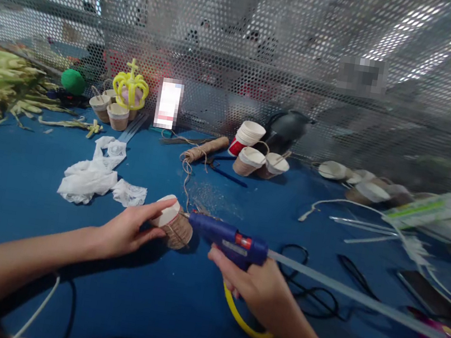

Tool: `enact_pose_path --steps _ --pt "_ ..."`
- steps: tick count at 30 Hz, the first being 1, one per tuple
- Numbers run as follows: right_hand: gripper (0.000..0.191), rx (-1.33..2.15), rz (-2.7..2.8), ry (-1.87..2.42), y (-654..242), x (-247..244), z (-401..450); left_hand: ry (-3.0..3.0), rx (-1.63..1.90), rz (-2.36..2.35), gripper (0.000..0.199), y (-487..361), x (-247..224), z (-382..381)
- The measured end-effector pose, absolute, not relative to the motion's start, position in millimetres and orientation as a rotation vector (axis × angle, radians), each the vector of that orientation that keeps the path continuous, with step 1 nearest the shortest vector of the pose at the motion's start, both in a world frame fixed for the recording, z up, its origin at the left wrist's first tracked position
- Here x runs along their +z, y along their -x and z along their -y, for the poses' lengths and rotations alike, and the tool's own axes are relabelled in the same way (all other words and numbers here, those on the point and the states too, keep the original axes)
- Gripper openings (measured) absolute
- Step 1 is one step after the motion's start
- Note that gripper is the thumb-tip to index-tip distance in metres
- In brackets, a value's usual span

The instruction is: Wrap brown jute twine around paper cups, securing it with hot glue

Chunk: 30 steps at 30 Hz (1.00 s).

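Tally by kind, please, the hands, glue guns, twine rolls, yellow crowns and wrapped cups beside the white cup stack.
Left hand and right hand: 2
Glue gun: 1
Twine roll: 1
Yellow crown: 1
Wrapped cups by the cup stack: 2
Total: 7

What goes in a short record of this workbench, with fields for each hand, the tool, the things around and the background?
Left hand: holding a brown-and-white cup, tilted
Right hand: gripping a blue glue gun
Nozzle: at or very near the cup; contact unclear
Glue stick: long, jutting from the gun's rear
Surface: blue table
Beyond the hands: twine roll, crumpled white fabric, yellow crown-shaped piece
Background: perforated metal screen
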State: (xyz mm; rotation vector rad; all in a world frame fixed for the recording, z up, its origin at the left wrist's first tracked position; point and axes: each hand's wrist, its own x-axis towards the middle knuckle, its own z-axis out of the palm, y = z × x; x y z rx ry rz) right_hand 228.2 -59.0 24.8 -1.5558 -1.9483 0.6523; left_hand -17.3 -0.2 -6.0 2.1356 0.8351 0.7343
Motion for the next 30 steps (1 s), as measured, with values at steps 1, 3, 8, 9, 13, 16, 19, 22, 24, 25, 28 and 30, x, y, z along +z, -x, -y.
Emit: enact_pose_path --steps 1,3,8,9,13,16,19,22,24,25,28,30 --pt "0.02 0.776 1.917 1.557 -226 29 57 -2.125 0.73 -0.853 0.05 17 -5 0" --pt "0.021 1.115 1.758 1.544 -224 41 52 -2.1 0.708 -0.912 0.051 16 -4 -1" --pt "0.022 1.372 1.314 1.543 -237 60 28 -1.946 0.649 -1.03 0.054 14 3 -3" --pt "0.024 1.332 1.257 1.569 -241 59 22 -1.907 0.644 -1.035 0.054 14 4 -3" --pt "0.032 1.19 1.192 1.611 -253 43 -5 -1.86 0.609 -1.05 0.034 14 8 -5" --pt "0.034 1.148 1.221 1.667 -255 28 -21 -1.944 0.528 -1.078 0.022 13 10 -7" --pt "0.029 1.04 1.276 1.767 -255 16 -32 -1.94 0.504 -1.04 0.023 12 11 -9" --pt "0.027 0.877 1.366 1.882 -259 9 -41 -1.883 0.488 -1.002 0.024 11 14 -10" --pt "0.03 0.741 1.446 1.964 -264 6 -47 -1.85 0.459 -1.014 0.024 11 16 -10" --pt "0.032 0.668 1.487 2.005 -266 6 -49 -1.848 0.441 -1.027 0.024 11 18 -11" --pt "0.037 0.465 1.591 2.115 -272 3 -56 -1.897 0.401 -1.06 0.025 11 22 -16" --pt "0.038 0.355 1.639 2.167 -273 0 -58 -1.945 0.407 -1.066 0.025 9 24 -21"
